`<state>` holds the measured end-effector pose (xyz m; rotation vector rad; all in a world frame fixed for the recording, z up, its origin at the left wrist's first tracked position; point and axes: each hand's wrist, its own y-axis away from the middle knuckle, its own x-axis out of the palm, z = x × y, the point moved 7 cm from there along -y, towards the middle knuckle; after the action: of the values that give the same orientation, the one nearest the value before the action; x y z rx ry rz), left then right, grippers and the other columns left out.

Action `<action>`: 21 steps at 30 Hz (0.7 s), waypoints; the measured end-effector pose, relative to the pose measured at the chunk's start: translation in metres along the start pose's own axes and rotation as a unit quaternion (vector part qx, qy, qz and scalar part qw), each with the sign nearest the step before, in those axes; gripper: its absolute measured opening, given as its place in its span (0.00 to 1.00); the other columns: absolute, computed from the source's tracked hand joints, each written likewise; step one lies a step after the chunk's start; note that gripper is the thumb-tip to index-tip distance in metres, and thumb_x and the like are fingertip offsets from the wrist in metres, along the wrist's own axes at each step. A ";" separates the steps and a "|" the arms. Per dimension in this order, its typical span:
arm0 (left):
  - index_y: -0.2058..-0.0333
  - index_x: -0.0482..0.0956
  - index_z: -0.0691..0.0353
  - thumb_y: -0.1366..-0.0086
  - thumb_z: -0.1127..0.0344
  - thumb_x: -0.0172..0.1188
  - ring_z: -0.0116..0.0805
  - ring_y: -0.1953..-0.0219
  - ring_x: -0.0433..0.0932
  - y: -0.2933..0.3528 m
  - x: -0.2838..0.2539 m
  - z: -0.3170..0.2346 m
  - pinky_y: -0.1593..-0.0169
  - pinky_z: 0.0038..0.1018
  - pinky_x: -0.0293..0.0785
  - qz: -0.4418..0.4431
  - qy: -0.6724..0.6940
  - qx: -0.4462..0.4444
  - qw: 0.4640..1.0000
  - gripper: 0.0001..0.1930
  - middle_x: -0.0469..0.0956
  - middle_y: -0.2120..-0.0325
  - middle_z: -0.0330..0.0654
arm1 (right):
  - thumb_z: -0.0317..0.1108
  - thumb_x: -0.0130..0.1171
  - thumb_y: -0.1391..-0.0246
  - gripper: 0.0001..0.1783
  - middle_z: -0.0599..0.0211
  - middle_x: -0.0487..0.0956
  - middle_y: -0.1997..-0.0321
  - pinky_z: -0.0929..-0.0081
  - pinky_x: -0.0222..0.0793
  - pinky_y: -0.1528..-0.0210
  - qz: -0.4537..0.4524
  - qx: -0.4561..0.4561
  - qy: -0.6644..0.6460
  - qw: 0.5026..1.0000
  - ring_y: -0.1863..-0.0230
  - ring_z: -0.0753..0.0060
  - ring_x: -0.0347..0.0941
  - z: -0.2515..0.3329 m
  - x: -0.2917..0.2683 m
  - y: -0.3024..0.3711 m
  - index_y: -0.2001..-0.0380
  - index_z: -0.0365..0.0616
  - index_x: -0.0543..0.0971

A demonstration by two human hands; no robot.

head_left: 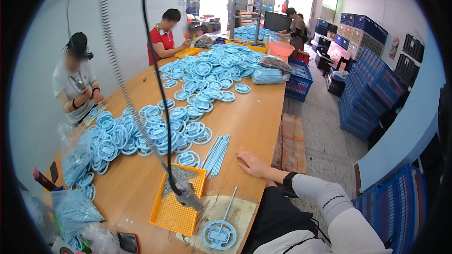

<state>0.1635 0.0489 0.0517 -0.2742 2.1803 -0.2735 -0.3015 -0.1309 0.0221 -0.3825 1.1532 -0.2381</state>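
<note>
My right hand (pixel 253 164) rests on the table's edge with its fingers stretched out, holding nothing. My left hand is out of view. Just left of the right hand lies a bunch of thin light-blue rods (pixel 217 155). Nearer to me, a light-blue ring-shaped plastic part (pixel 219 235) with a rod pointing away from it lies on a worn beige mat (pixel 240 205). A grey power screwdriver (pixel 189 198) hangs from a cord over the right side of a yellow tray (pixel 175 211). Small metal screws (pixel 181 175) fill the tray's far end.
Heaped light-blue ring parts (pixel 216 68) run along the wooden table (pixel 256 117). Bagged rods (pixel 75 207) and a phone (pixel 127 242) lie at the near left. Two people work along the left side, others farther back. Blue crates (pixel 372 91) stand at the right.
</note>
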 end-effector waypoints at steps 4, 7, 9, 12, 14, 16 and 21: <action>0.48 0.70 0.68 0.34 0.66 0.51 0.58 0.45 0.66 -0.003 0.005 -0.018 0.43 0.45 0.63 0.045 0.042 0.055 0.997 0.18 0.66 0.46 0.62 | 0.35 0.51 0.42 0.19 0.51 0.71 0.46 0.62 0.61 0.40 -0.023 0.022 -0.027 0.999 0.43 0.51 0.65 -0.007 -0.006 0.003 0.50 0.38 0.68; 0.51 0.73 0.68 0.33 0.68 0.48 0.53 0.51 0.73 -0.017 0.020 -0.038 0.50 0.38 0.70 0.168 0.175 0.059 0.968 0.15 0.74 0.53 0.59 | 0.34 0.51 0.41 0.17 0.53 0.75 0.52 0.67 0.68 0.48 -0.088 0.107 -0.121 0.983 0.50 0.57 0.73 -0.030 -0.020 0.012 0.51 0.38 0.69; 0.52 0.73 0.68 0.33 0.68 0.47 0.52 0.54 0.75 -0.017 0.037 -0.038 0.52 0.37 0.71 0.209 0.178 0.025 0.961 0.14 0.76 0.56 0.57 | 0.34 0.50 0.39 0.15 0.56 0.77 0.56 0.71 0.73 0.56 -0.131 0.223 -0.276 0.926 0.57 0.63 0.78 -0.064 -0.016 0.021 0.52 0.39 0.69; 0.53 0.74 0.67 0.32 0.69 0.45 0.49 0.58 0.77 -0.027 0.067 -0.050 0.56 0.35 0.73 0.264 0.173 -0.030 0.948 0.14 0.78 0.61 0.54 | 0.33 0.49 0.38 0.12 0.61 0.79 0.61 0.77 0.73 0.65 -0.217 0.235 -0.291 0.902 0.64 0.71 0.79 -0.106 -0.058 0.016 0.54 0.38 0.70; 0.52 0.73 0.66 0.31 0.69 0.43 0.48 0.59 0.77 -0.040 0.082 -0.082 0.57 0.34 0.73 0.336 0.088 -0.015 0.938 0.14 0.78 0.61 0.54 | 0.34 0.49 0.38 0.13 0.62 0.78 0.61 0.77 0.72 0.64 -0.243 0.271 -0.274 0.890 0.64 0.72 0.79 -0.156 -0.093 0.016 0.55 0.38 0.70; 0.50 0.72 0.66 0.31 0.69 0.42 0.47 0.61 0.77 -0.049 0.108 -0.111 0.58 0.34 0.72 0.377 0.026 0.009 0.926 0.15 0.79 0.62 0.53 | 0.31 0.47 0.37 0.11 0.66 0.77 0.62 0.78 0.70 0.63 -0.287 0.290 -0.311 0.858 0.65 0.77 0.75 -0.226 -0.119 0.015 0.54 0.39 0.68; 0.44 0.66 0.66 0.32 0.72 0.45 0.46 0.61 0.77 -0.094 0.172 -0.243 0.56 0.34 0.71 0.436 0.099 -0.042 0.894 0.18 0.79 0.62 0.51 | 0.34 0.48 0.38 0.12 0.64 0.76 0.64 0.77 0.69 0.62 -0.353 0.306 -0.272 0.841 0.66 0.76 0.74 -0.384 -0.171 -0.030 0.55 0.39 0.69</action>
<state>-0.1233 -0.0682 0.0879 0.7158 2.2846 0.3160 -0.7216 -0.1600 0.0431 -0.2588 0.2861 -1.0496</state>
